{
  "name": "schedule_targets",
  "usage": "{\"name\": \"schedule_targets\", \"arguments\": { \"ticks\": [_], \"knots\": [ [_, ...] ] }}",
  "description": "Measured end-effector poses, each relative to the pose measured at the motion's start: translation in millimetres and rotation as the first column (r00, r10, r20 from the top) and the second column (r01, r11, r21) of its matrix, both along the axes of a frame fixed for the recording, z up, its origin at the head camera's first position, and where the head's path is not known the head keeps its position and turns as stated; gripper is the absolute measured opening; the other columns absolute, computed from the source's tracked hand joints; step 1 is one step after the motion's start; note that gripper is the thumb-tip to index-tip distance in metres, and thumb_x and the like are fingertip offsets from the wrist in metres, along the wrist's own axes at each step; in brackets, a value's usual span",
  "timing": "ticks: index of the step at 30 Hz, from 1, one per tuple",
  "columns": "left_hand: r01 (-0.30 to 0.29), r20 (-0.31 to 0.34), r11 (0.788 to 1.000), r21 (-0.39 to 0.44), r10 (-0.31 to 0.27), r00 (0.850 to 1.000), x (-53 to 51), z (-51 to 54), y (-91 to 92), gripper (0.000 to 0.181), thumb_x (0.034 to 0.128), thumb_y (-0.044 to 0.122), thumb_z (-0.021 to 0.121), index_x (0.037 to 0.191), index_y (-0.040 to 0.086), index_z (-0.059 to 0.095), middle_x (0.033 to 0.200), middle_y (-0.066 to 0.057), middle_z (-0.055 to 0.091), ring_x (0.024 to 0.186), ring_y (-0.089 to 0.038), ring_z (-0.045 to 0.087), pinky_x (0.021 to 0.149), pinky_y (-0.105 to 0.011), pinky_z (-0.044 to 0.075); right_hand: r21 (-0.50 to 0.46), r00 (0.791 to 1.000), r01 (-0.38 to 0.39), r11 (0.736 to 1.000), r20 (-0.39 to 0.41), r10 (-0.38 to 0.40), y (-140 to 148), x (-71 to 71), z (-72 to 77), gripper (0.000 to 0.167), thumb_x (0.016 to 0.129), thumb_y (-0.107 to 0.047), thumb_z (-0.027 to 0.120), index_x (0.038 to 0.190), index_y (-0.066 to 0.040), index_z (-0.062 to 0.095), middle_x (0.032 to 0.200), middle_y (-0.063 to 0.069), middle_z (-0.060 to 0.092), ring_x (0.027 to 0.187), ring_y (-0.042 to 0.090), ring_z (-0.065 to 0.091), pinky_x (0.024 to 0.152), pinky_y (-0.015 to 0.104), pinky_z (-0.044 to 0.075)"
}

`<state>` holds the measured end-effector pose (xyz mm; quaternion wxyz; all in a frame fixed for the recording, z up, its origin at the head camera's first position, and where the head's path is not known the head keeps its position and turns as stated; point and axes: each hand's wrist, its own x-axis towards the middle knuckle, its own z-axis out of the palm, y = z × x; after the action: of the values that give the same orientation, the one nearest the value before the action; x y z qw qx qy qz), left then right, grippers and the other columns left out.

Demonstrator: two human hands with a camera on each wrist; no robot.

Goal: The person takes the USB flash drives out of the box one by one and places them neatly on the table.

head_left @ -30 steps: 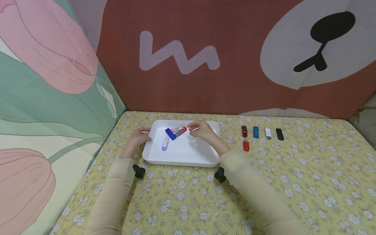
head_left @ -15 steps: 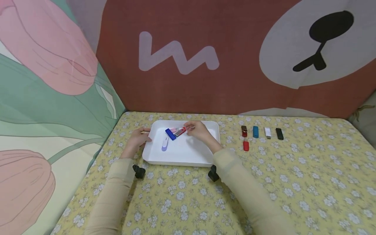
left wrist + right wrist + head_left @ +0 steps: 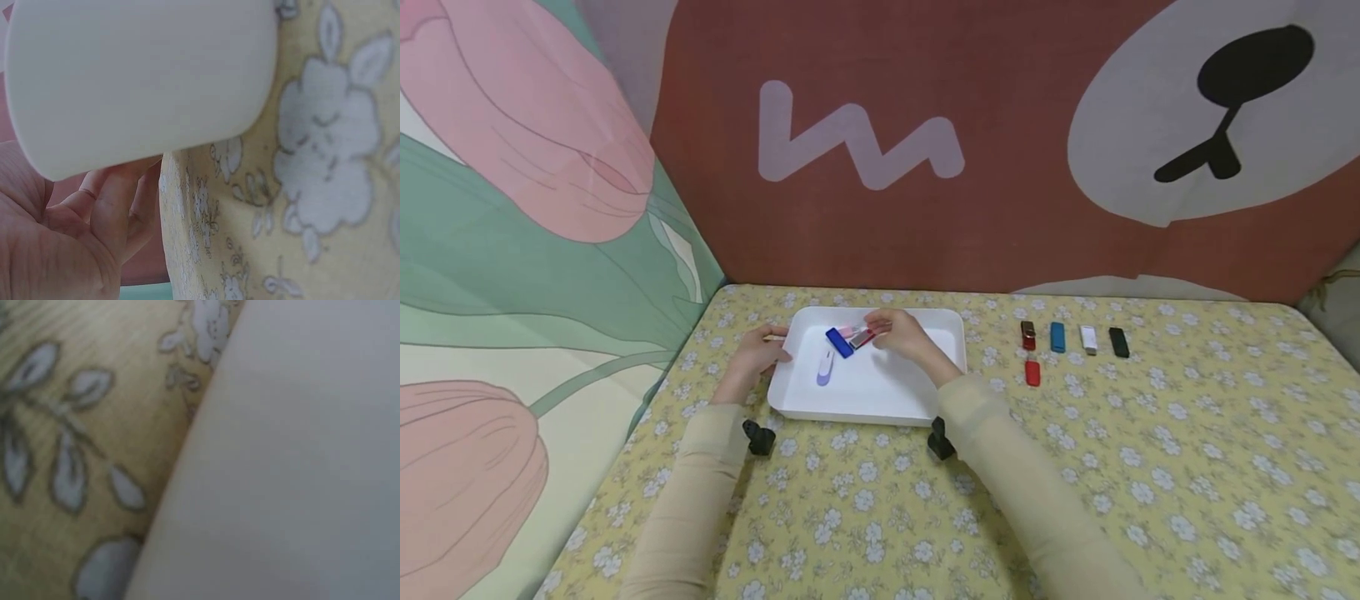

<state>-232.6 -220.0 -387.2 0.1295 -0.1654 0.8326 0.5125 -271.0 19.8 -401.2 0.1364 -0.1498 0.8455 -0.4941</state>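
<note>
By the left wrist view, the left hand was shown, fingers bent, at the white tray, grip unclear; only by the head view was the red flash drive caught, inside, at the fingertips of the right hand; whether pinched couldn't be told!

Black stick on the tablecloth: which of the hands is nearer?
Right. The right hand is over the white tray, left of the black stick; the left hand is farther off, at the tray's left rim.
</note>
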Motion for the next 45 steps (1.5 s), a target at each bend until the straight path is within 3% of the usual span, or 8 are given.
{"name": "schedule_targets", "arguments": {
  "ticks": [8, 12, 15, 19, 21, 26, 33, 45],
  "knots": [
    [-0.002, -0.008, 1.000, -0.004, 0.002, 1.000, -1.3, -1.7, -0.1, 0.050, 0.0892, -0.002, 0.052, 0.139, 0.003, 0.044, 0.138, -0.024, 0.049, 0.118, -0.037, 0.055, 0.084, -0.036, 0.052, 0.011, 0.996, -0.085, 0.996, -0.003, 0.085, -3, -6.4, -6.0, 0.048, 0.083, 0.011, 0.058, 0.130, 0.004, 0.055, 0.129, 0.020, 0.059, 0.121, 0.031, 0.055, 0.102, 0.039, 0.046],
    [-0.003, -0.021, 1.000, 0.002, 0.003, 1.000, -1.0, -2.5, -0.6, 0.050, 0.0893, -0.003, 0.052, 0.138, 0.003, 0.044, 0.136, -0.025, 0.050, 0.118, -0.037, 0.056, 0.080, -0.032, 0.053, -0.019, 0.982, -0.147, 0.989, -0.124, 0.144, 0, -43.9, -60.4, 0.048, 0.080, 0.004, 0.064, 0.127, -0.008, 0.061, 0.124, 0.006, 0.064, 0.112, 0.015, 0.060, 0.088, 0.023, 0.050],
    [-0.008, -0.021, 1.000, 0.007, 0.008, 1.000, -0.4, -2.4, -0.7, 0.050, 0.0895, -0.004, 0.052, 0.138, 0.003, 0.044, 0.136, -0.025, 0.050, 0.118, -0.037, 0.056, 0.079, -0.031, 0.053, 0.033, 0.977, -0.159, 0.987, -0.137, 0.162, 1, -53.5, -74.3, 0.049, 0.081, 0.003, 0.065, 0.128, -0.011, 0.061, 0.128, 0.005, 0.062, 0.115, 0.014, 0.058, 0.087, 0.023, 0.050],
    [-0.007, -0.022, 1.000, 0.003, 0.007, 1.000, -0.3, -3.0, -0.5, 0.049, 0.0896, -0.003, 0.052, 0.138, 0.002, 0.044, 0.136, -0.025, 0.050, 0.117, -0.037, 0.057, 0.078, -0.031, 0.053, 0.192, 0.989, -0.132, 0.972, -0.043, 0.142, -6, -22.2, -26.9, 0.048, 0.086, 0.008, 0.056, 0.133, -0.002, 0.055, 0.137, 0.015, 0.055, 0.130, 0.029, 0.049, 0.105, 0.041, 0.042],
    [-0.006, -0.023, 1.000, -0.001, 0.006, 1.000, -0.3, -3.3, -0.3, 0.049, 0.0896, -0.003, 0.052, 0.138, 0.002, 0.045, 0.136, -0.025, 0.050, 0.117, -0.037, 0.057, 0.077, -0.030, 0.053, 0.229, 0.988, -0.119, 0.966, -0.065, 0.137, -7, -16.3, -20.1, 0.045, 0.086, 0.009, 0.054, 0.129, 0.000, 0.058, 0.134, 0.016, 0.057, 0.128, 0.030, 0.050, 0.106, 0.041, 0.041],
    [-0.011, -0.023, 1.000, -0.005, 0.011, 1.000, 0.6, -2.7, -0.3, 0.049, 0.0897, -0.002, 0.052, 0.138, 0.003, 0.045, 0.136, -0.024, 0.050, 0.118, -0.037, 0.057, 0.074, -0.027, 0.051, 0.234, 0.975, -0.080, 0.969, -0.183, 0.125, -4, -27.4, -37.4, 0.033, 0.087, 0.005, 0.056, 0.114, -0.009, 0.070, 0.115, 0.006, 0.068, 0.108, 0.018, 0.060, 0.092, 0.028, 0.049],
    [-0.007, -0.018, 1.000, -0.006, 0.007, 1.000, -0.2, -2.7, -0.9, 0.050, 0.0895, -0.002, 0.052, 0.138, 0.003, 0.044, 0.137, -0.024, 0.049, 0.119, -0.037, 0.055, 0.079, -0.030, 0.051, 0.254, 0.994, 0.016, 0.967, -0.104, 0.011, -5, -12.5, -18.0, 0.023, 0.086, 0.005, 0.061, 0.106, -0.001, 0.071, 0.101, 0.013, 0.071, 0.096, 0.023, 0.064, 0.081, 0.031, 0.052],
    [0.002, -0.007, 1.000, 0.012, -0.002, 1.000, -0.6, -1.7, -1.0, 0.051, 0.0898, -0.002, 0.051, 0.139, 0.003, 0.042, 0.138, -0.024, 0.047, 0.122, -0.037, 0.053, 0.093, -0.040, 0.049, 0.266, 0.998, -0.003, 0.964, -0.057, 0.018, 1, -2.1, -10.7, 0.023, 0.086, -0.004, 0.068, 0.109, -0.002, 0.070, 0.110, 0.014, 0.069, 0.103, 0.025, 0.062, 0.089, 0.033, 0.050]
  ]
}}
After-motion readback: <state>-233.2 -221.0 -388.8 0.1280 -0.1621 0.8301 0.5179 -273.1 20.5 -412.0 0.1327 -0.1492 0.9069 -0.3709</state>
